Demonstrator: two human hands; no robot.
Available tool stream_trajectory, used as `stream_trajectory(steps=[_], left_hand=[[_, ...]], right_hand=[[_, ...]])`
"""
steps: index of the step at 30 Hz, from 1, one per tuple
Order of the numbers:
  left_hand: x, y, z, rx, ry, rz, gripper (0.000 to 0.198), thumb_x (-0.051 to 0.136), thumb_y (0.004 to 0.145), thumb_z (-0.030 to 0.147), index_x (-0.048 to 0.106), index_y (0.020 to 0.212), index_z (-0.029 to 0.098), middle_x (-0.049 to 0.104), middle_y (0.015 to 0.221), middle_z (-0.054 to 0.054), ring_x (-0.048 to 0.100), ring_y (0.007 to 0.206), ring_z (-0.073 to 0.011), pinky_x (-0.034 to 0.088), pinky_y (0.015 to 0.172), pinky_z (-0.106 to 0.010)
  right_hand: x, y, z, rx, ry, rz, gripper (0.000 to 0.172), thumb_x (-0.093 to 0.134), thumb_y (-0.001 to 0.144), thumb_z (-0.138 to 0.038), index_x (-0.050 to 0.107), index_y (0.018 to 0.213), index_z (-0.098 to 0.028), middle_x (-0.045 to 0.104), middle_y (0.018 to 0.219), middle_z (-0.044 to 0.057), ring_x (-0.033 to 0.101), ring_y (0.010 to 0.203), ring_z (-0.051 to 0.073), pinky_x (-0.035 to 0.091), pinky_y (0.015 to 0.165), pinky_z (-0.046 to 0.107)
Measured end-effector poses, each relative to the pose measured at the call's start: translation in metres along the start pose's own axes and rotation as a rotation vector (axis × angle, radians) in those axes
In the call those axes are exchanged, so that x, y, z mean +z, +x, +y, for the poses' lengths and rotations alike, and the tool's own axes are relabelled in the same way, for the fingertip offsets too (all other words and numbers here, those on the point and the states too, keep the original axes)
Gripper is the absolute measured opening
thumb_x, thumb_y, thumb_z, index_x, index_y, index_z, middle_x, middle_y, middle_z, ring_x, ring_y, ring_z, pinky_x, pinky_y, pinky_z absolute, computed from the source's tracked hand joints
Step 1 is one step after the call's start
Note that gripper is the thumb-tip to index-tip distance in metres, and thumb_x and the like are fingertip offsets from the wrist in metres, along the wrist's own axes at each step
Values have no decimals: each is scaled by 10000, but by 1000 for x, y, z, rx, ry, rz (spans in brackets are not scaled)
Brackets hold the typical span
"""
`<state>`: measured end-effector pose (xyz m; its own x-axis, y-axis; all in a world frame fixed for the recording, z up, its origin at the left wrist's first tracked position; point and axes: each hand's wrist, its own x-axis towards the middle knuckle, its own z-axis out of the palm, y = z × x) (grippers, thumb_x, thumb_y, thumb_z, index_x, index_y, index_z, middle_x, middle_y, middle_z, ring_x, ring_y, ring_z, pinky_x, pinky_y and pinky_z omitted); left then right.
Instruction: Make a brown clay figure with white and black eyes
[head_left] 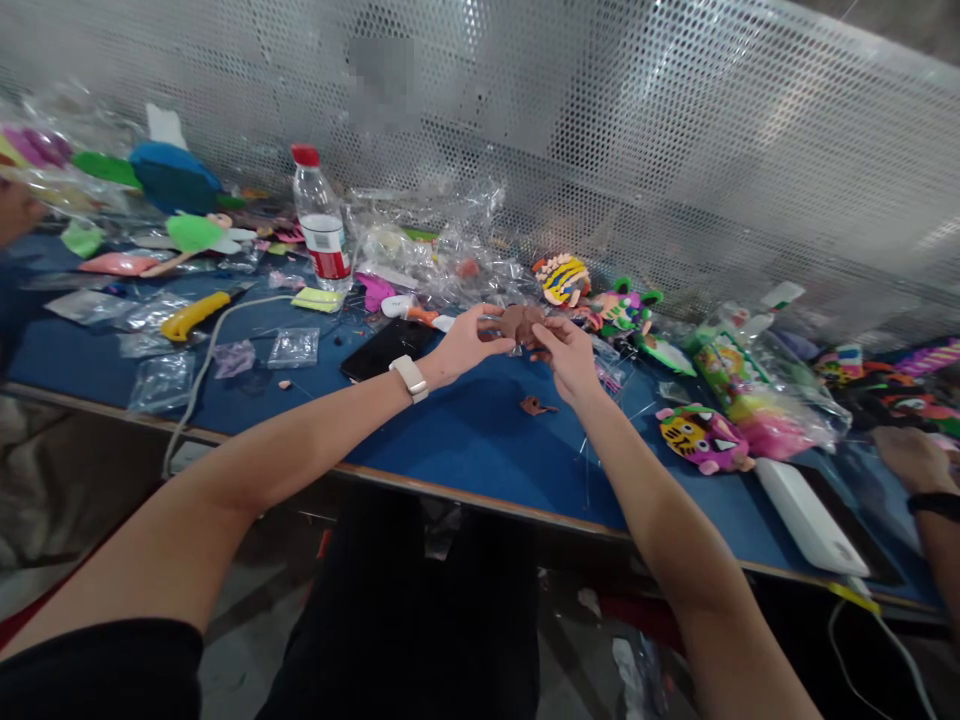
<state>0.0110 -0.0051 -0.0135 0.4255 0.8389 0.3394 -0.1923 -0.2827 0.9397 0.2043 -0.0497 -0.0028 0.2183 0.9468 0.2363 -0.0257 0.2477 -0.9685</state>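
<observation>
Both my hands meet above the middle of the blue table (442,450), gripping one lump of soft brown clay (523,324). My left hand (469,345), with a pale watch band at the wrist, pinches the clay's left side. Thumb and fingers of my right hand (564,350) close on its right side. Below them on the table lies a small brown scrap (537,405). A black phone (390,348) rests just behind my left wrist. The finer shape of the clay is partly hidden by my fingers.
A water bottle (321,220), a yellow utility knife (196,316) and clear plastic bags (292,347) lie to the left. Colourful clay figures (701,437) and a white power bank (810,515) are to the right. Perforated metal panel (637,130) stands behind. Another person's hand (911,458) shows at far right.
</observation>
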Motion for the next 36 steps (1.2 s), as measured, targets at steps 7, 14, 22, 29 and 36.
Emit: stream_trajectory(steps=[7,14,22,29,36], left_hand=[[-2,0,7,141,86,-41,447,815,830,226,627,1233,176,776,1109,-112,759,996,-235,636,913,-428],[-3,-2,15,228,161,-2,368,798,850,283,660,1172,171,787,1024,-93,763,925,-215,632,875,-376],[-2,-5,20,259,165,-86,368,789,862,291,703,1195,159,782,1132,-117,762,1003,-208,619,935,-364],[-4,-3,23,299,270,-38,211,750,917,347,775,1021,165,808,1009,-85,759,919,-184,608,858,-308],[-2,-8,28,331,346,10,242,747,921,341,786,1102,186,804,1098,-92,753,993,-198,605,884,-312]], right_hand=[[8,-7,-5,61,43,-114,527,920,687,-566,615,1001,-272,714,746,-32,675,629,168,582,577,304],[4,-8,-5,-29,-158,-183,530,851,742,-657,607,989,-256,735,879,14,746,790,216,624,638,337],[7,-14,-8,-212,-306,-157,529,696,873,-722,653,1172,-287,767,1113,79,758,783,241,621,504,351],[7,-15,-9,-263,-215,-150,489,753,853,-675,673,1141,-288,771,1144,72,769,947,267,688,653,408],[6,-16,-10,-387,-341,-103,425,701,907,-670,717,1093,-288,790,1099,75,762,1037,281,646,912,472]])
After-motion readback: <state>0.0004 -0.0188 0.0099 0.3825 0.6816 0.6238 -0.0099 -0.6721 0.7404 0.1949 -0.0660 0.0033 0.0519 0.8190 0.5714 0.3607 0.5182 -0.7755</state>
